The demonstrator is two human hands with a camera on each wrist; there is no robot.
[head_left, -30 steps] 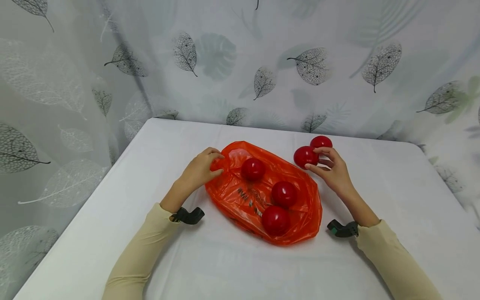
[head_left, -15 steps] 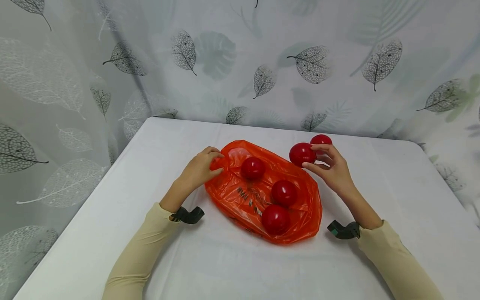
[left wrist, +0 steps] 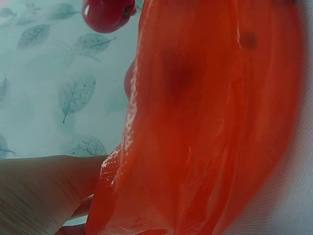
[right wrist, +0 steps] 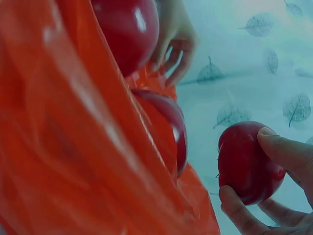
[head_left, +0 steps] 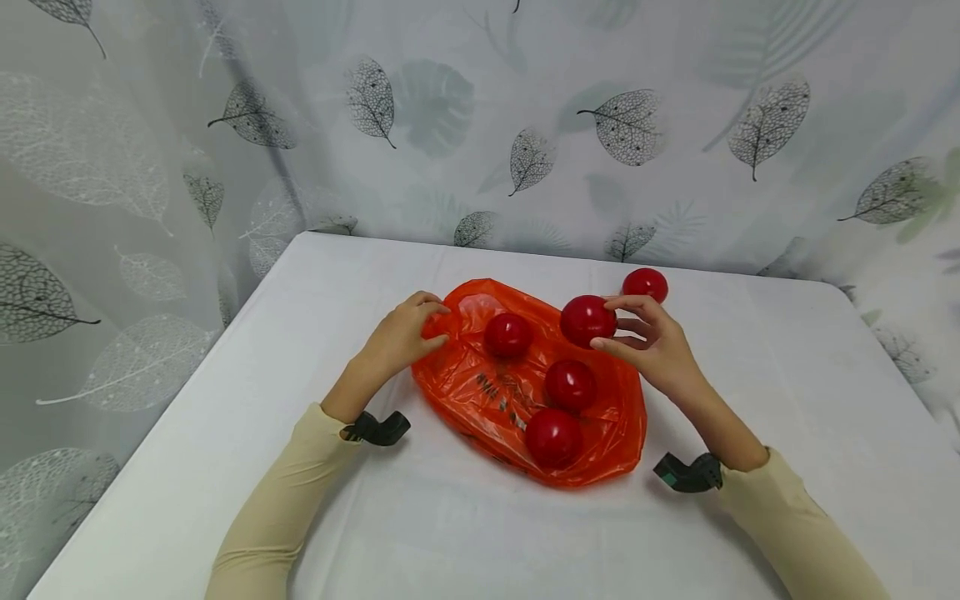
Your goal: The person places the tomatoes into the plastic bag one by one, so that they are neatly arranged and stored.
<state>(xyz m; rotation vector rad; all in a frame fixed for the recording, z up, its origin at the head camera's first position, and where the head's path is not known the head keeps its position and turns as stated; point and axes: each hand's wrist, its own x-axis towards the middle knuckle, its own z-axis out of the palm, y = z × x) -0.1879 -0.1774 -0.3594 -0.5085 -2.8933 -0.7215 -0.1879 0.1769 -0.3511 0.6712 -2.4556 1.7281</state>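
Observation:
An orange-red plastic bag (head_left: pixel 465 383) lies spread with its mouth open in the head view. Inside it sit three red tomatoes (head_left: pixel 507 335). At the bag's left rim, my left hand (head_left: pixel 397 333) holds the plastic with curled fingers. My right hand (head_left: pixel 660 346) grips another tomato (head_left: pixel 587 322) between thumb and fingers, above the bag's upper right rim. The right wrist view shows this held tomato (right wrist: pixel 249 164) beside the bag's side (right wrist: pixel 73 137). In the left wrist view, plastic (left wrist: pixel 195 117) covers much of the scene.
One more tomato (head_left: pixel 645 285) lies near the back edge of the white-covered table (head_left: pixel 765 358), behind my right hand. A leaf-patterned curtain (head_left: pixel 450 125) hangs behind and to the left. Each wrist bears a dark camera mount (head_left: pixel 381 428).
My right hand has carried its tomato left, from beside the back tomato to over the bag's rim. The left hand and the bag stay where they were.

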